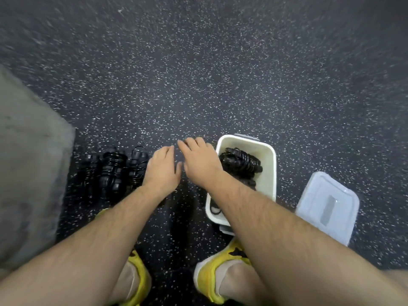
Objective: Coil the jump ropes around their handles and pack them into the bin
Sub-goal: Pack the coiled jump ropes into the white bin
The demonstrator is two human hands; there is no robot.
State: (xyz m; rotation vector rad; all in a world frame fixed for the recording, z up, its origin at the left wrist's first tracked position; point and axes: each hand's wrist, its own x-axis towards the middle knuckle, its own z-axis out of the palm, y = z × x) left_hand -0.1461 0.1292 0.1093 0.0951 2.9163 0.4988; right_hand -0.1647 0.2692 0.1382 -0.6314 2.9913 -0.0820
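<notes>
Hovering above the floor (pixel 220 74), our left hand (pixel 162 167) and right hand (pixel 198 160) hold nothing, fingers relaxed; three coiled jump ropes (pixel 113 171) lie leftward; one bin (pixel 272 164) holds at least one rope (pixel 240 162); one lid (pixel 326 206) lies beside it.

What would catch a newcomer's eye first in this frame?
The left hand and right hand reach out open and empty mid-frame over the speckled floor. Just right of them a white bin holds coiled black ropes; three more coiled ropes lie in a row on the left. A clear lid lies right of the bin, yellow shoes at the bottom.
</notes>
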